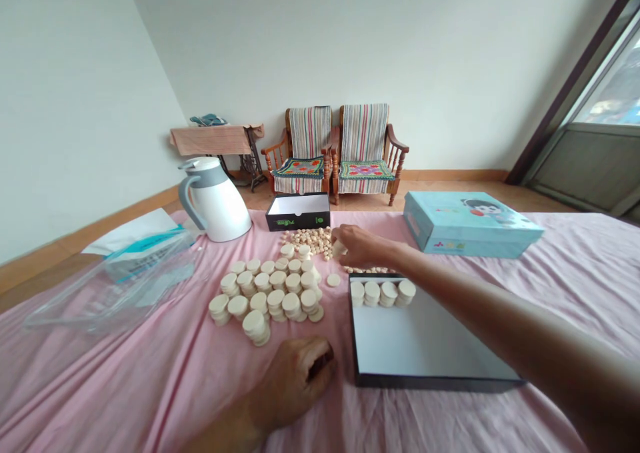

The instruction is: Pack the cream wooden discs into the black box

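Observation:
My right hand [356,245] reaches over the far side of the shallow box, fingers closed on pale round discs [339,249]; how many cannot be made out. Just beyond it lies a heap of small pale nut-like pieces [313,240]. My left hand [300,378] rests on the cloth in a loose curl, with nothing visible in it. In front of that hand stand several stacks of cream discs [259,302], and a single disc [333,280] lies flat to their right. Inside the black-edged box [415,346], several disc stacks [389,294] line its far left corner.
Pink cloth [165,373] covers the surface. A white and grey jug [217,203] stands at the back left, beside clear plastic packaging [115,286]. A small black box [299,212] and a light blue box [470,223] are at the back. Two wooden chairs [366,140] stand beyond.

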A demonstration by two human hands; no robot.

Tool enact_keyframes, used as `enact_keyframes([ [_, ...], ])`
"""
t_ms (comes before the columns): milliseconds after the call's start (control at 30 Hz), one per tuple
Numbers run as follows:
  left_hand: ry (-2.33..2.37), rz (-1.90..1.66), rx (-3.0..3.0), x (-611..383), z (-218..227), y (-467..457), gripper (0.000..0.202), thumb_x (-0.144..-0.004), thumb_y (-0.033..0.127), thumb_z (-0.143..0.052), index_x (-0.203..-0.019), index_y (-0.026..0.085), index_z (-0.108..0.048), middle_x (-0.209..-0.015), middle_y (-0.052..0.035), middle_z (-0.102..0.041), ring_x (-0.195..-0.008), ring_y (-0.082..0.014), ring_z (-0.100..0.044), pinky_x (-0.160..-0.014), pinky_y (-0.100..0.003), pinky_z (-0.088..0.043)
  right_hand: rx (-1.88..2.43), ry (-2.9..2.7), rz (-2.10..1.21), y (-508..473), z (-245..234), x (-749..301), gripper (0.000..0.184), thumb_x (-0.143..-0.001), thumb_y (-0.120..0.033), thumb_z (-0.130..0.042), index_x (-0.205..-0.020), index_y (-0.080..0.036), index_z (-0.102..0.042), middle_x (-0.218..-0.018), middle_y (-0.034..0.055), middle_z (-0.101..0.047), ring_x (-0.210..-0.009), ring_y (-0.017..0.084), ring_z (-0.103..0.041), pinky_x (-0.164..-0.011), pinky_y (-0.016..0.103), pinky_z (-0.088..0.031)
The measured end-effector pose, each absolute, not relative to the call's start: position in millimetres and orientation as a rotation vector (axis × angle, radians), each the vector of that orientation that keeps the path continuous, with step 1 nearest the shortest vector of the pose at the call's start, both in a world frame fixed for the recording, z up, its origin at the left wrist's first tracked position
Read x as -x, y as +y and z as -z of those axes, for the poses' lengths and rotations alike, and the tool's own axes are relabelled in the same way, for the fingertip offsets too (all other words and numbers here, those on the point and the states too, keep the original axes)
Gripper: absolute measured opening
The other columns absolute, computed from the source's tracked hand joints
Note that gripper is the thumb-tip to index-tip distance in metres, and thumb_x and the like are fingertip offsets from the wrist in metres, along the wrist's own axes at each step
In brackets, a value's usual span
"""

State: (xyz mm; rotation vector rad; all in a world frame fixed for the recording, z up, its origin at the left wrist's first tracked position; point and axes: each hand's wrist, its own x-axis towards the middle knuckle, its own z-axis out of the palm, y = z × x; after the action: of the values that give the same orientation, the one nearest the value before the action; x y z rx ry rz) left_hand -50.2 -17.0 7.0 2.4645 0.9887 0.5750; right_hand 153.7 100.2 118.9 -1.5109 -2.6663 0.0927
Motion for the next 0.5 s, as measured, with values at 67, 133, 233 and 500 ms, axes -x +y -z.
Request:
enact_keyframes([
  [67,0.99,-0.559,-2.465,49.4,-6.3,-16.3,0.013,-0.082,0.013,-0.047,-0.07,0.018,-0.05,-0.064,0.0007,-0.057,-0.059,-0.0122,-0.053,-0.055,-0.023,-0.035,1.506,-2.67,-0.085,76.5,-131.0,-177.4,0.03,-0.069,-0.013,-0.057,-0.098,-0.01,-0.061,-0.094,0.0118,-0.066,-0.084,0.019,-0.061,-0.069,0.025,-0.042],
  [133,0.995,-0.541,-2.461,48.7,-5.6,-15.8,0.013,-0.083,0.013,-0.047,-0.07,0.018,-0.05,-0.065,0.0004,-0.057,-0.06,-0.0125,-0.054,-0.056,-0.023,-0.035,1.531,-2.675,-0.074,51.1,-134.7,-200.8,0.023,-0.07,-0.012,-0.055,-0.092,-0.011,-0.061,-0.091,0.0107,-0.065,-0.081,0.019,-0.06,-0.071,0.026,-0.042],
  [233,0.997,-0.544,-2.453,48.0,-4.5,-15.2,0.013,-0.084,0.014,-0.046,-0.073,0.018,-0.051,-0.068,-0.0004,-0.059,-0.063,-0.0134,-0.056,-0.058,-0.023,-0.037,1.6,-2.68,-0.059,17.5,-125.0,-230.7,0.025,-0.071,-0.011,-0.055,-0.095,-0.01,-0.061,-0.097,0.0143,-0.064,-0.093,0.022,-0.06,-0.08,0.03,-0.043],
  [500,1.042,-0.528,-2.483,46.4,-0.5,-15.1,0.015,-0.086,0.015,-0.044,-0.073,0.017,-0.051,-0.068,-0.0001,-0.059,-0.065,-0.0137,-0.058,-0.059,-0.023,-0.037,2.009,-2.535,-0.158,-11.1,-65.2,-260.5,0.021,-0.065,-0.003,-0.055,-0.082,-0.012,-0.063,-0.091,0.0158,-0.065,-0.086,0.025,-0.061,-0.075,0.033,-0.044],
])
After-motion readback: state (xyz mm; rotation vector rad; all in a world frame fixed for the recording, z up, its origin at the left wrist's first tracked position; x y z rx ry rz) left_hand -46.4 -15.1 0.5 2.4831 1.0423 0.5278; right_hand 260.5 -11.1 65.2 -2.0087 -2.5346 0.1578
